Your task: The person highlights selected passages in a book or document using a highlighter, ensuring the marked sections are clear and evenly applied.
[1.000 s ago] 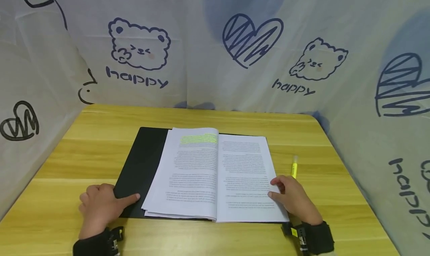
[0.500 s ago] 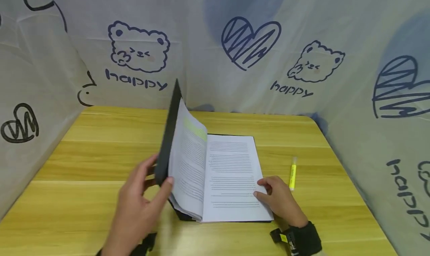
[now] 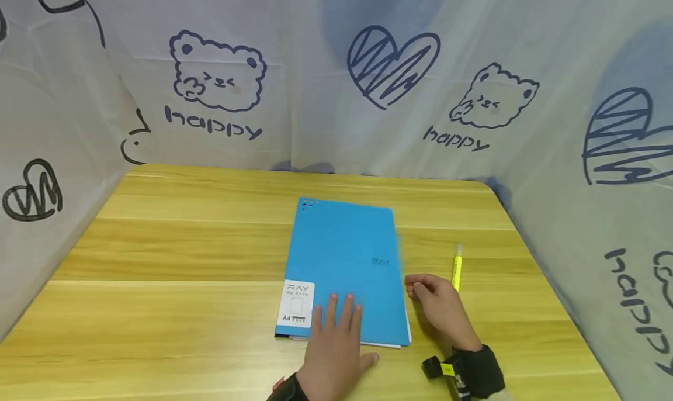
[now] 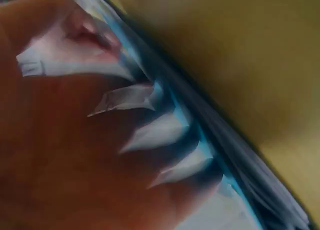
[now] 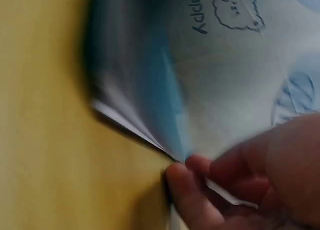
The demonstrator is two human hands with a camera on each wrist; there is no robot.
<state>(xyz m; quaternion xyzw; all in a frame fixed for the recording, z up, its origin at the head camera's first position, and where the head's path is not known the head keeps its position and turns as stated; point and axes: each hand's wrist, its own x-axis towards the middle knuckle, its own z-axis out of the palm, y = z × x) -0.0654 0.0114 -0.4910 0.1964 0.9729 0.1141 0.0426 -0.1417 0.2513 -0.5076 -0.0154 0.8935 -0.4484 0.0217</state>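
Left hand (image 3: pixel 336 345) lying flat, fingers (image 3: pixel 340 310) straight, pressing on blue folder (image 3: pixel 347 261), now closed mid-surface (image 3: pixel 173 255); open with pages showing half a second ago. Right hand (image 3: pixel 439 307) resting at folder's right edge, fingers loosely curled, holding nothing. One folder, one yellow highlighter (image 3: pixel 457 269) just beside.

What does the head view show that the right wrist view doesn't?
Only the head view shows the whole closed blue folder, its white label, the left hand pressing flat on the cover, the yellow highlighter and the wooden table's full top. Only the right wrist view shows, blurred, white pages fanned under the cover's edge, fingertips against them. Both show the folder, the right hand at its right edge, and the printed cloth backdrop.
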